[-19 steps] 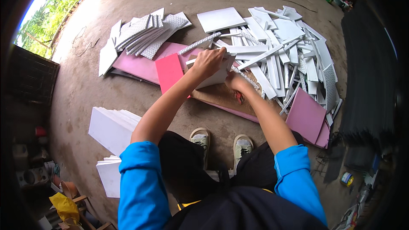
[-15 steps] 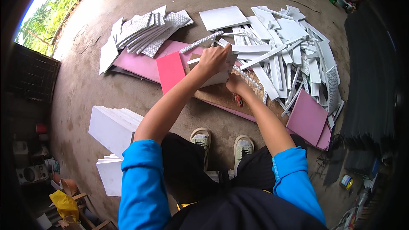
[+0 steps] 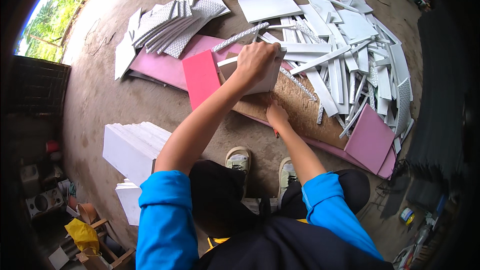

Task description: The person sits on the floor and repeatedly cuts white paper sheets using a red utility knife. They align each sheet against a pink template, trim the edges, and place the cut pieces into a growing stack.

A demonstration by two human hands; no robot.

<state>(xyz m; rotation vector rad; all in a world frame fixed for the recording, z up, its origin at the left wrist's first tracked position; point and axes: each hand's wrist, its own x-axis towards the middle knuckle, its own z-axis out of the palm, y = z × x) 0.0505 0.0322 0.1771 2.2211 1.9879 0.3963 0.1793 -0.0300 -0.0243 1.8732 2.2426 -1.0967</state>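
My left hand (image 3: 256, 65) is closed over the top edge of a white board (image 3: 261, 84), which stands tilted on a brown wooden board (image 3: 310, 115). Just nearer to me, below that white board's lower corner, is my right hand (image 3: 276, 114). Its fingers are closed round a slim tool with a red end (image 3: 276, 133) that pokes out under the palm; the working end is hidden, so its kind is unclear. Left of the left hand lies a bright pink-red rectangular sheet (image 3: 201, 82). A textured white strip (image 3: 240, 37) lies beyond the left hand.
Long pink boards (image 3: 155, 67) lie beneath the work. At the right spreads a heap of white offcuts (image 3: 335, 55), with a pink panel (image 3: 370, 140) at its near end. Textured white pieces (image 3: 170, 25) are piled far left. White board stacks (image 3: 130, 152) stand left of my legs.
My right hand has drawn toward me, away from the white board's lower edge. My left hand keeps its grip on the board. The whole view has shifted slightly.
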